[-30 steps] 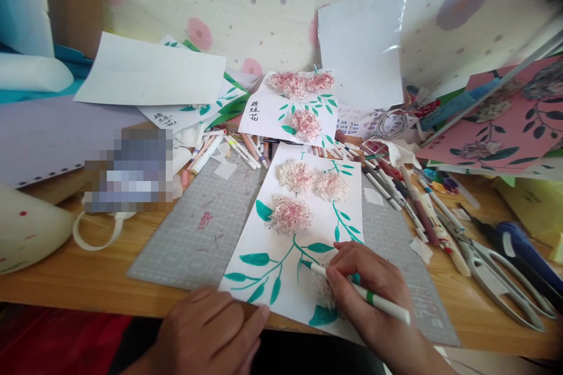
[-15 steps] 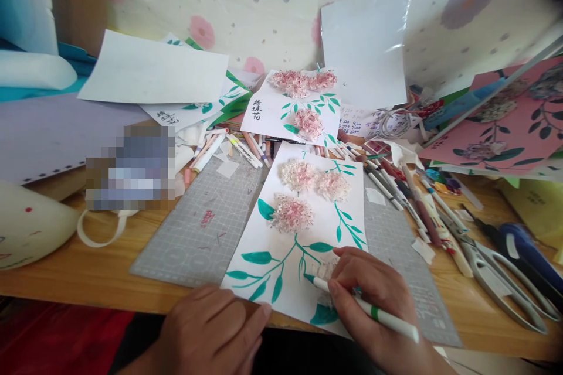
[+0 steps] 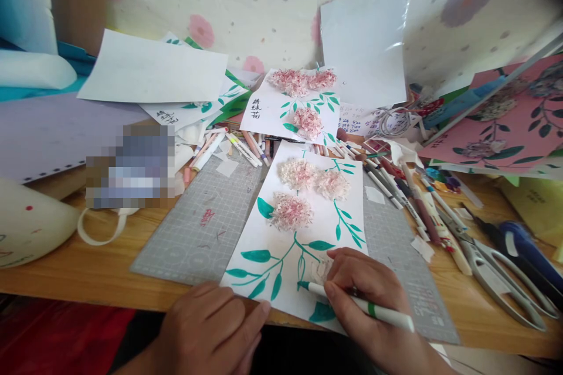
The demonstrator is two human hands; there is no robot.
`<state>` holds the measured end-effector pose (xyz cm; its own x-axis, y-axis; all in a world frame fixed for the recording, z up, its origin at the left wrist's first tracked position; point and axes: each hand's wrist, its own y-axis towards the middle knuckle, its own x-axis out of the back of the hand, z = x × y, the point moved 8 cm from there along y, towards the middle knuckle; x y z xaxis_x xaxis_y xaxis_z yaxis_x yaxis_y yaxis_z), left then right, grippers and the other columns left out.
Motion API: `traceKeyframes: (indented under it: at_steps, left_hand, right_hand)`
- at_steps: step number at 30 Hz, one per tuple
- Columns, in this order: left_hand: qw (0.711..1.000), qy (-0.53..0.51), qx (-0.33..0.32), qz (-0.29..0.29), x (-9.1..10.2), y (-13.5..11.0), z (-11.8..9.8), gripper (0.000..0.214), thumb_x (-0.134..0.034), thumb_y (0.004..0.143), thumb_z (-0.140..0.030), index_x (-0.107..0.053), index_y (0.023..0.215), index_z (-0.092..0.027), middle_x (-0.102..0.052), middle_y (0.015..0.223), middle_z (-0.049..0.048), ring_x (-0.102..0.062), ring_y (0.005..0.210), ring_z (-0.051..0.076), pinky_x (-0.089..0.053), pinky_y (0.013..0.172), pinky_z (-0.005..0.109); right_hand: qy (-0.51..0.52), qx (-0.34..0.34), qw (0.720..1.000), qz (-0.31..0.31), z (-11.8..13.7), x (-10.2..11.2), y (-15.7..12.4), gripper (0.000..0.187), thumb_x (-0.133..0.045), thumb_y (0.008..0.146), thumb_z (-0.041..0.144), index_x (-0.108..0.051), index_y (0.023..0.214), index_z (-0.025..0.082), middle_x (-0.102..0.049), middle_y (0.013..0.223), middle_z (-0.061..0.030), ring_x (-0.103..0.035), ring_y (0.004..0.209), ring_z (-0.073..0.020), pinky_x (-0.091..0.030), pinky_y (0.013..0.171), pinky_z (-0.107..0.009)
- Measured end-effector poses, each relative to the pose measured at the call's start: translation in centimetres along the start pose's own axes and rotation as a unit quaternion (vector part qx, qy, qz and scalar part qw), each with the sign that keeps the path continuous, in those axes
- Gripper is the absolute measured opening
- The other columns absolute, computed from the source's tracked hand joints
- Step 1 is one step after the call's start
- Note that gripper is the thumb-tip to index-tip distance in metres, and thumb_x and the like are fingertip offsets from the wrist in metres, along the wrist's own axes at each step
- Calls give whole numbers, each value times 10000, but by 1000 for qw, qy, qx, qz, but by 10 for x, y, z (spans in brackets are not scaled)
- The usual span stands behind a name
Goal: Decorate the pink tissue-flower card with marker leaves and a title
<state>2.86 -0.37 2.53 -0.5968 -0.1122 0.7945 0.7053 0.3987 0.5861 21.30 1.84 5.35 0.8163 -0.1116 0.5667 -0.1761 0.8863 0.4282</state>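
My right hand (image 3: 369,296) is closed around a white marker with a green tip (image 3: 352,303), the tip touching a white sheet (image 3: 303,234) painted with green leaves and bearing three fluffy pink paper flowers (image 3: 291,211). A pale paper flower near the sheet's bottom is partly hidden under that hand. My left hand (image 3: 211,331) lies curled, fingers together, against the table's near edge at the sheet's lower left corner, holding nothing visible. The sheet lies on a grey cutting mat (image 3: 202,228).
A second flower card (image 3: 292,106) stands behind. Many markers and pencils (image 3: 237,149) litter the table's middle and right. Large scissors (image 3: 497,275) lie at right, pink floral card (image 3: 505,123) beyond. Loose white papers (image 3: 153,70) lie at back left, a cream object (image 3: 30,225) at far left.
My right hand has slid the marker tip down and to the left along the sheet. My left hand has stayed put.
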Motion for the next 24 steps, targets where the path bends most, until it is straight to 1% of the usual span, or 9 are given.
traceKeyframes:
  at_steps: [6,13,21,24]
  left_hand:
    - [1000,-6,3,5,-2,-2,1,285,-622,850,-59,-670,1130,-72,-577,653,11,-509,608,170,-385,538,323]
    - [1000,-2,-2,9,-2,-1,1,285,-612,857,-60,-666,1136,-73,-585,661,14,-513,610,169,-383,539,320]
    - [1000,1,-1,10,-1,2,0,272,-618,852,-61,-668,1118,-78,-576,651,7,-503,601,163,-377,531,316]
    - [1000,5,-3,8,-1,2,0,271,-613,853,-61,-669,1118,-79,-574,647,6,-503,597,163,-376,528,317]
  right_hand:
    - [11,-38,999,1,-11,0,-1,252,-555,897,135,-496,662,207,-591,604,21,-582,596,-131,-545,799,-403]
    - [-17,-42,999,-24,-13,2,2,258,-557,906,145,-512,659,204,-619,622,2,-594,592,-140,-540,779,-400]
    - [-40,-40,998,-33,-15,4,2,242,-555,905,144,-531,672,204,-621,620,-2,-601,597,-147,-537,753,-383]
    - [-32,-45,998,-24,-15,4,1,255,-554,908,145,-513,664,206,-605,612,11,-585,588,-136,-533,782,-395]
